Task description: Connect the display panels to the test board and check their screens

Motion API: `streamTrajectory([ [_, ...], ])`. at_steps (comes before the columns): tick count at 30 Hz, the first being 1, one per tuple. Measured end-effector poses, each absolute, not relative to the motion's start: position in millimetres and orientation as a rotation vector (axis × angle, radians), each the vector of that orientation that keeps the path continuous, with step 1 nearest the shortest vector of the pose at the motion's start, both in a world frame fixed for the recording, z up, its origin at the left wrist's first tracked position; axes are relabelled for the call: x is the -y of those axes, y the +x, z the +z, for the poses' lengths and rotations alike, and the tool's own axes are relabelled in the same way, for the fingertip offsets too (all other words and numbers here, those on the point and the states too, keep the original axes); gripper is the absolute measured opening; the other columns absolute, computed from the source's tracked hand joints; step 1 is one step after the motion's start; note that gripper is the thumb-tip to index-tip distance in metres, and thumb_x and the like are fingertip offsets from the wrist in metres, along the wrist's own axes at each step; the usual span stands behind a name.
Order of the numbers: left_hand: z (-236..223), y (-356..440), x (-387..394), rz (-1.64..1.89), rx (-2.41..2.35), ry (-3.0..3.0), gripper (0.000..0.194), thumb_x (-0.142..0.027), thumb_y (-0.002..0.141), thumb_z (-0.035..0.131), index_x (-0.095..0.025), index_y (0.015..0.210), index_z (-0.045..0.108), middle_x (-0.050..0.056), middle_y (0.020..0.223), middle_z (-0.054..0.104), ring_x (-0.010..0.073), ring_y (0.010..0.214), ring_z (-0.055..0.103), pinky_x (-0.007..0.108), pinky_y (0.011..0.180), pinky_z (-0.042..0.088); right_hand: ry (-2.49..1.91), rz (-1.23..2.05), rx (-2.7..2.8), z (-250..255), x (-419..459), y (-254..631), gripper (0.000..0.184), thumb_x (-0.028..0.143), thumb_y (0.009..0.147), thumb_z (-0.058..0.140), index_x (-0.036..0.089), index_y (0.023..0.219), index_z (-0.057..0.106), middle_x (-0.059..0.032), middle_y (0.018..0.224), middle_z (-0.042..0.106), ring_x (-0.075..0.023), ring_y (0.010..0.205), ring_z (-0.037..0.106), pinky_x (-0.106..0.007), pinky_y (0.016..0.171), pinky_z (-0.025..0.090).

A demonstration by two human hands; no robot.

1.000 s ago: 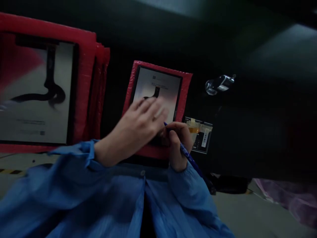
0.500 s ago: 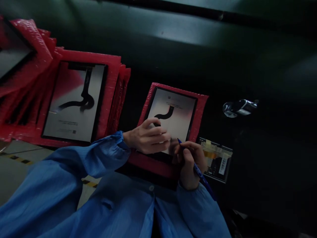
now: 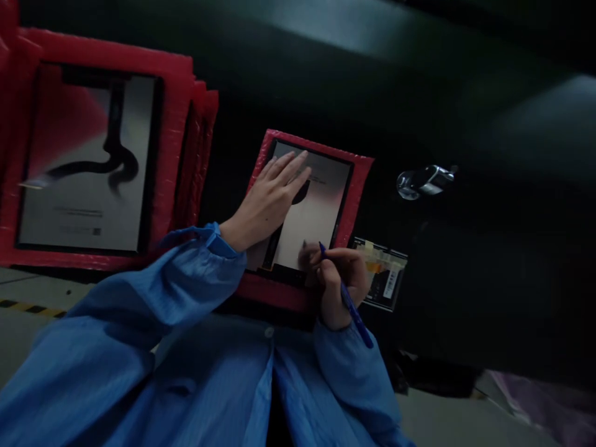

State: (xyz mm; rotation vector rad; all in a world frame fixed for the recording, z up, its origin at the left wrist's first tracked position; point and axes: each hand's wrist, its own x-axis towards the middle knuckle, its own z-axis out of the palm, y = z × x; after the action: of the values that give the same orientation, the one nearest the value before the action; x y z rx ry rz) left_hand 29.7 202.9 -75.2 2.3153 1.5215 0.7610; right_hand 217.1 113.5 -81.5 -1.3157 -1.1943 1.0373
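A flat screen panel [image 3: 316, 214] with a black ribbon cable lies on a red bubble-wrap sleeve [image 3: 358, 180] on the dark bench. My left hand [image 3: 272, 195] rests flat on the panel's upper left, fingers stretched out, covering most of the cable. At the panel's lower right edge my right hand [image 3: 338, 279] is closed around a blue pen [image 3: 351, 304], its tip pointing up at the panel. Both arms wear blue sleeves.
A stack of red sleeves with a second panel [image 3: 88, 164] on top sits at the left. A small dark part with a yellow label [image 3: 384, 276] lies right of the panel. A shiny metal object [image 3: 423, 180] lies farther right. The floor shows yellow-black tape [image 3: 28, 307].
My left hand has opened from a curled grip near the panel's lower edge and slid up flat onto the cable. The right hand has stayed with the pen. The view has shifted.
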Motion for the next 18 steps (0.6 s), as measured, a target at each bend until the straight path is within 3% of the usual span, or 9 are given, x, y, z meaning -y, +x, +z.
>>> streamTrajectory([
  [3, -83.3, 19.3, -203.7, 0.643, -1.271, 2.397, 0.055, 0.000, 0.090, 0.039, -0.015, 0.141, 0.051, 0.012, 0.158, 0.045, 0.0245, 0.150, 0.034, 0.055, 0.123, 0.028, -1.384, 0.943, 1.287, -76.9, -110.7, 217.0, 0.026, 0.032, 0.088, 0.069, 0.021, 0.072, 0.052, 0.0063, 0.058, 0.053, -0.0080, 0.045, 0.046, -0.020, 0.044, 0.037],
  [11, -73.9, 17.6, -196.0, 0.676, -1.232, 2.364, 0.044, -0.001, 0.091, 0.040, -0.011, 0.129, 0.061, 0.017, 0.150, 0.054, 0.0265, 0.145, 0.043, 0.054, 0.121, 0.034, -1.432, 0.988, 1.593, -61.8, -115.6, 185.8, 0.040, 0.025, 0.088, 0.058, 0.022, 0.059, 0.032, 0.0090, 0.050, 0.028, -0.0052, 0.043, 0.027, -0.019, 0.041, 0.024],
  [18, -75.5, 19.3, -195.4, 0.794, -1.208, 2.262, 0.043, 0.000, 0.091, 0.040, -0.017, 0.123, 0.063, 0.010, 0.144, 0.060, 0.0257, 0.142, 0.047, 0.055, 0.119, 0.038, -1.430, 0.885, 1.770, -64.9, -114.2, 183.1, 0.039, 0.019, 0.087, 0.057, 0.022, 0.058, 0.031, 0.0081, 0.052, 0.029, -0.0061, 0.045, 0.029, -0.021, 0.044, 0.027],
])
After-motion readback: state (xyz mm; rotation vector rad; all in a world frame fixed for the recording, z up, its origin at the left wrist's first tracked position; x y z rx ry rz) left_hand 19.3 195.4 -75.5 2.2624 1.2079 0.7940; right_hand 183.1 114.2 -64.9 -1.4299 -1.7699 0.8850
